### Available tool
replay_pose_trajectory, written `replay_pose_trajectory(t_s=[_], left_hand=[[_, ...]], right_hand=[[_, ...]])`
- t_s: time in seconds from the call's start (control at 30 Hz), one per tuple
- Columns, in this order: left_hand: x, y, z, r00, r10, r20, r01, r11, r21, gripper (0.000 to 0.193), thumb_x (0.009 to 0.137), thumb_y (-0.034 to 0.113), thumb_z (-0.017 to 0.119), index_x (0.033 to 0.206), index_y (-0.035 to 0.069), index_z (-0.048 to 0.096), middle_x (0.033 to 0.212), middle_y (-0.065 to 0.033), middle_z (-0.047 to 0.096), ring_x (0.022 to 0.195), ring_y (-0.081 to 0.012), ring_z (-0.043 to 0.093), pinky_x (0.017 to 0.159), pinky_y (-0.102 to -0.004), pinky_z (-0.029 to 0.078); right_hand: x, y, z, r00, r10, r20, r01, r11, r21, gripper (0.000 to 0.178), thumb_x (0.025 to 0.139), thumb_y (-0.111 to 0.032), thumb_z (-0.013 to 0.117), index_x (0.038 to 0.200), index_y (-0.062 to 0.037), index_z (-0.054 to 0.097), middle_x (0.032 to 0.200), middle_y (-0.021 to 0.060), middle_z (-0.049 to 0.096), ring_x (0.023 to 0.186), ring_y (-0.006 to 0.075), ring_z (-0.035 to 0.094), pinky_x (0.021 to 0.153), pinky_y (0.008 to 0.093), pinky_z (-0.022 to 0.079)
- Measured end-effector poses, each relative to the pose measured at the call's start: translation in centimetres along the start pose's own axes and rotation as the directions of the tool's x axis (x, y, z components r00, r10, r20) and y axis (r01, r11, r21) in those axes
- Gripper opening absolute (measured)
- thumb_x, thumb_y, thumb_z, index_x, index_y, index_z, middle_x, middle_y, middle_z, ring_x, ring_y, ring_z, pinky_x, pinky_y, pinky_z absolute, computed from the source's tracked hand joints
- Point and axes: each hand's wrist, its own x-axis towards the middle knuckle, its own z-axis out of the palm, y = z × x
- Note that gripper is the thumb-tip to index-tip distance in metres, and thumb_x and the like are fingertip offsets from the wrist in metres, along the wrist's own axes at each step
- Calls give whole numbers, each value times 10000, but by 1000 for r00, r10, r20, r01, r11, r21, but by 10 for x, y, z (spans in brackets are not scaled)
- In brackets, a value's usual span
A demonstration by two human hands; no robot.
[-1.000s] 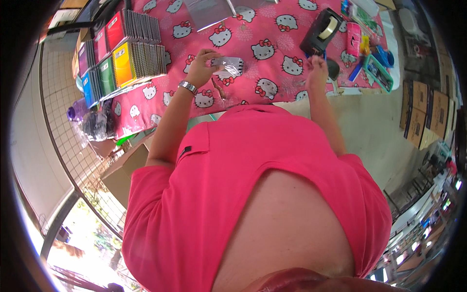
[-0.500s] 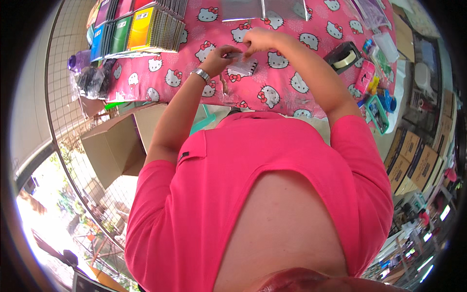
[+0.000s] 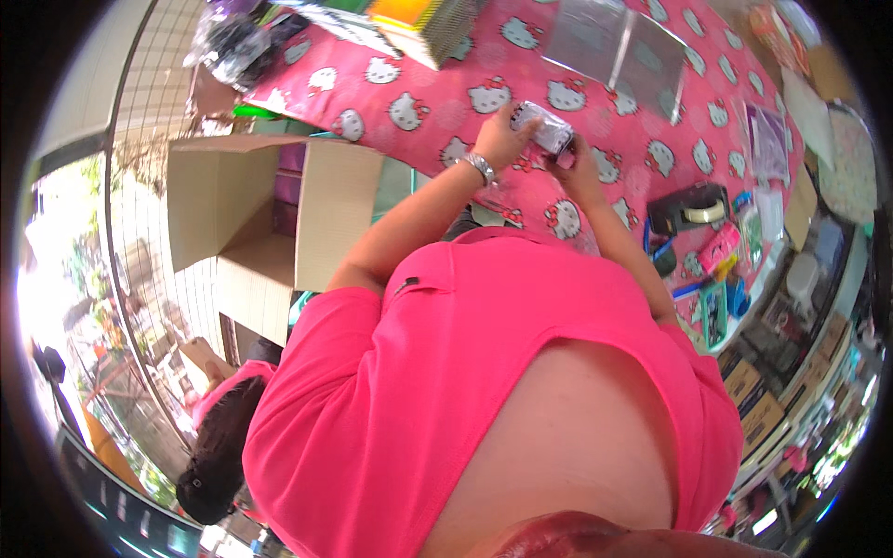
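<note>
Between my two hands, over the pink table cover [image 3: 409, 149], is a small spiral notebook [image 3: 551, 132] in shiny clear wrapping. My left hand [image 3: 502, 139], with a silver watch on its wrist, grips the notebook's left end. The fingers of my right hand [image 3: 579, 169] are closed on its right, near corner. Glare and blur hide the notebook's cover, and some fingertips are out of sight beneath it. Flat clear plastic sleeves [image 3: 614, 58] lie on the cover beyond my hands.
Stacked notebooks [image 3: 430, 28] stand at the far left beside a black plastic bag [image 3: 237, 51]. An open cardboard box [image 3: 339, 209] is left of my left arm. To the right sit a tape dispenser [image 3: 690, 212] and small supplies. Another person [image 3: 223, 437] is low at left.
The view has turned, so the table things appear shifted. My right hand has gone from above the notebook to its right, near corner, and the notebook is now tilted between both hands.
</note>
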Motion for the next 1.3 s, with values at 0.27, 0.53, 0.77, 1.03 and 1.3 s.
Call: replay_pose_trajectory(t_s=[0.27, 0.53, 0.77, 1.03, 1.3], left_hand=[[-119, 48, -191, 906, 66, -418, -351, 670, -654, 1220, 589, 171, 827, 1439, 77, -43, 1361, -146, 287, 1230, -253, 355, 996, -378, 357], [-144, -100, -320, 226, -329, -917, -501, 768, -398, 782, 749, 86, 669, 1375, 157, 205, 1285, -103, 409, 1091, -238, 492, 857, -393, 476], [-53, -271, -296, 778, -600, 186, 349, 166, -922, 878, 762, 319, 674, 1413, 79, 136, 1322, -134, 412, 1115, -273, 493, 945, -416, 414], [-21, -317, -252, 843, -536, -46, 530, 813, 239, 678, 812, 310, 623, 1338, 54, 282, 1261, -144, 477, 1116, -279, 504, 948, -397, 405], [-42, -301, -292, 853, -508, 120, 246, 595, 765, 507, 861, 301, 572, 1263, 28, 427, 1199, -155, 542, 1118, -284, 515, 951, -378, 396]], right_hand=[[57, -231, 45, 673, -640, 370, 508, 764, 398, 476, 802, -268, 677, 1197, -37, 544, 926, 108, 619, 807, 189, 599, 730, 302, 474], [84, -258, 112, 681, -569, 460, 397, 816, 421, 243, 843, -102, 616, 1075, -31, 624, 900, 65, 639, 770, 110, 591, 701, 240, 478], [99, -245, 127, 733, -460, 501, 366, 887, 279, 206, 861, -74, 587, 1054, -10, 619, 920, 65, 635, 810, 111, 595, 724, 245, 482], [92, -218, 94, 863, -280, 420, 272, 959, 80, 227, 855, -60, 592, 1075, -10, 610, 956, 77, 617, 821, 125, 588, 715, 248, 477], [121, -191, 37, 953, -257, 160, 263, 964, -22, 209, 846, -118, 620, 1042, -47, 631, 877, 70, 633, 735, 144, 599, 668, 257, 471]])
